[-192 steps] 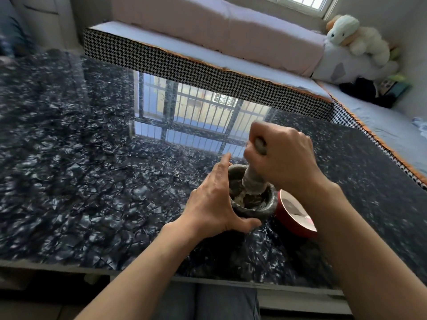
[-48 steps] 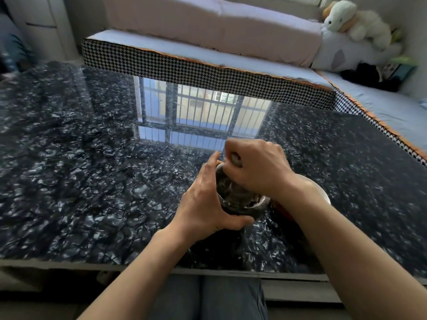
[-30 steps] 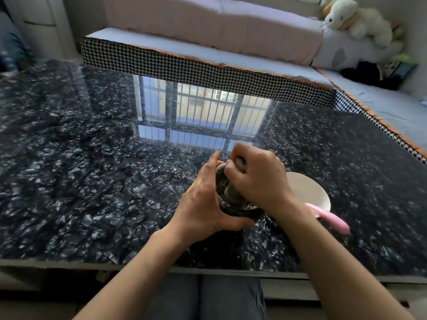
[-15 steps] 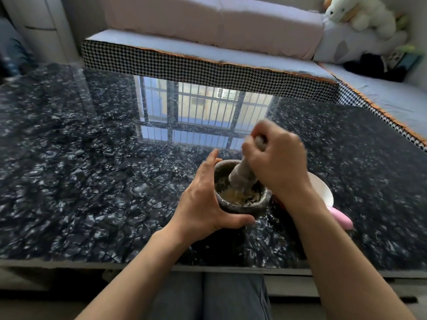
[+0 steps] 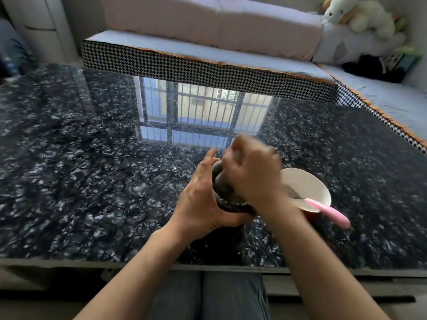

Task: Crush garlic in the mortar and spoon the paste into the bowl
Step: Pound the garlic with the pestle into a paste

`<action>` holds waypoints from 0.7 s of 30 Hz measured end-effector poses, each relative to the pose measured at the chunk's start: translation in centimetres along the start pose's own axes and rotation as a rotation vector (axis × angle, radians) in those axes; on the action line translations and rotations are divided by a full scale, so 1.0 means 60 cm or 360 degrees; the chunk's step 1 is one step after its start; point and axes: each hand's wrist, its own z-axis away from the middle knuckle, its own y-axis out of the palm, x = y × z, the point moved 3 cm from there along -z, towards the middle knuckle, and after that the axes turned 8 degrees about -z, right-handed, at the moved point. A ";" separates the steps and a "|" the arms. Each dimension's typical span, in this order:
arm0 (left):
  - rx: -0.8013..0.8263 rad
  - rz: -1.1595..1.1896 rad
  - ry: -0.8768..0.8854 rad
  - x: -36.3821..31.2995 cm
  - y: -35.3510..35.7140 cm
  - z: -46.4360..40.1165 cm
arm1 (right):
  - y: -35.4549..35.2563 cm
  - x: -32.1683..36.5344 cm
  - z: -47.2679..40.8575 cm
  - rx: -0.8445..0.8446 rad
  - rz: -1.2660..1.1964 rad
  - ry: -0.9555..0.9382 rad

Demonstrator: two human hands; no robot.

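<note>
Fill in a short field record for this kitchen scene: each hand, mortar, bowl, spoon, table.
left hand: wrapped around the mortar's side
right hand: fisted over the mortar, blurred; pestle hidden
mortar: dark stone, upright, paste at its rim
bowl: white inside, right of the mortar
spoon: pink handle, resting in the bowl
table: glossy dark

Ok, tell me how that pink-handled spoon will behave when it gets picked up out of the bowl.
The spoon likely feels light and stiff: slim, with a plastic-looking pink handle. Its handle overhangs the rim of the bowl, so a nudge could tip it out. The small bowl may slide on the glossy table.
</note>
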 end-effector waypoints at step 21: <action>0.0016 -0.0034 -0.0017 0.002 -0.001 -0.001 | -0.006 -0.006 -0.006 0.0181 0.0258 -0.0224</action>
